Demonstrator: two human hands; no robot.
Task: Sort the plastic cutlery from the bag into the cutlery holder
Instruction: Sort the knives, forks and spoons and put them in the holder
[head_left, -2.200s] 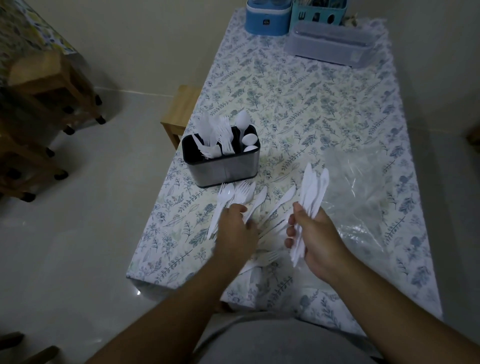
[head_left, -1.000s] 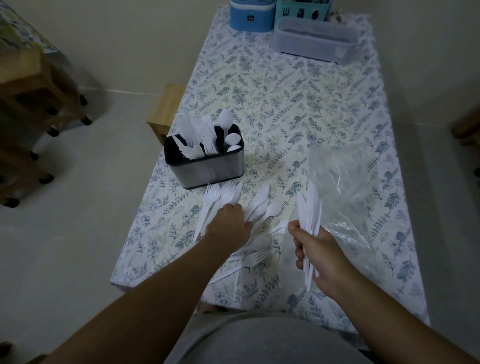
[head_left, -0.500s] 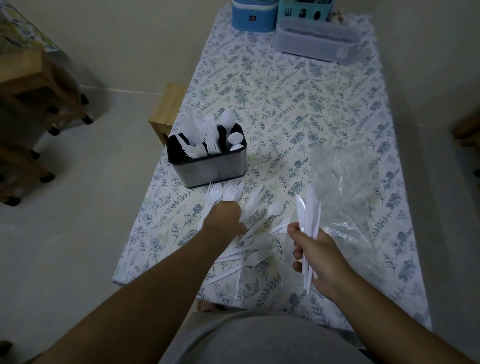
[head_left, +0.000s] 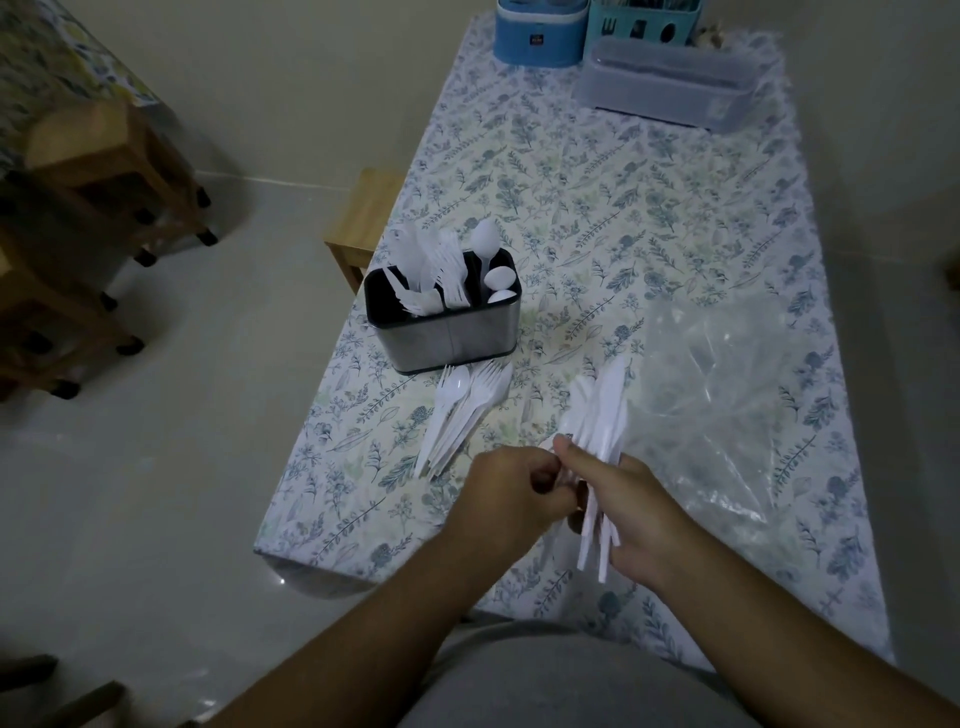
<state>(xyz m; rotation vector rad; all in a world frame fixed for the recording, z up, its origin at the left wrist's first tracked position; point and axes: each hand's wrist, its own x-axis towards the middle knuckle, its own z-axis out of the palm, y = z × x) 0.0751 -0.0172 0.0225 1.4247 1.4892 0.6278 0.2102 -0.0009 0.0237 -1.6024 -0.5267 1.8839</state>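
Note:
A steel cutlery holder (head_left: 447, 338) with a black inside stands at the table's left edge, holding white plastic forks and spoons upright. Just in front of it lies a pile of white forks and spoons (head_left: 462, 410). My right hand (head_left: 634, 514) grips a bundle of white plastic knives (head_left: 602, 415), blades pointing away from me. Against that bundle my left hand (head_left: 511, 499) is closed, its fingers pinching cutlery at the right thumb. The clear plastic bag (head_left: 727, 395) lies crumpled to the right.
The table wears a floral cloth (head_left: 597, 182). At its far end stand a blue container (head_left: 540, 31), a teal caddy (head_left: 649, 23) and a lidded clear box (head_left: 670, 88). A wooden stool (head_left: 363, 223) sits by the left edge; wooden furniture (head_left: 93, 171) is further left.
My left hand left the scattered cutlery in the middle and came over to the knife bundle in my right hand. The loose pieces between my hands are gone from the cloth.

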